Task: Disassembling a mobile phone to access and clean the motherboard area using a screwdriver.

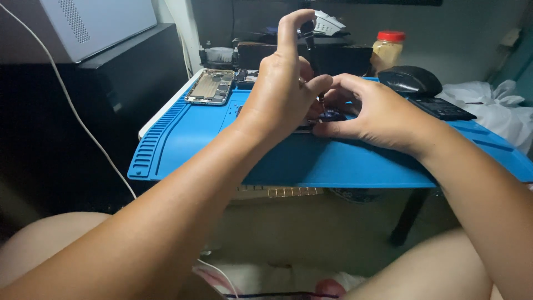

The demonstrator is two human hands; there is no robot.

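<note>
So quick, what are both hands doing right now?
Left hand: closed on a dark screwdriver, held upright.
Right hand: fingers pinching a small dark part on the blue mat.

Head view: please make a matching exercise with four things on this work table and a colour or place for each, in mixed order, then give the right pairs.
Things:
1. work mat
2. jar lid
3. computer mouse
4. opened phone

Colour or place:
A. black, at the back right of the mat
B. blue
C. at the back left of the mat
D. red

Pairs: 1-B, 2-D, 3-A, 4-C
</note>
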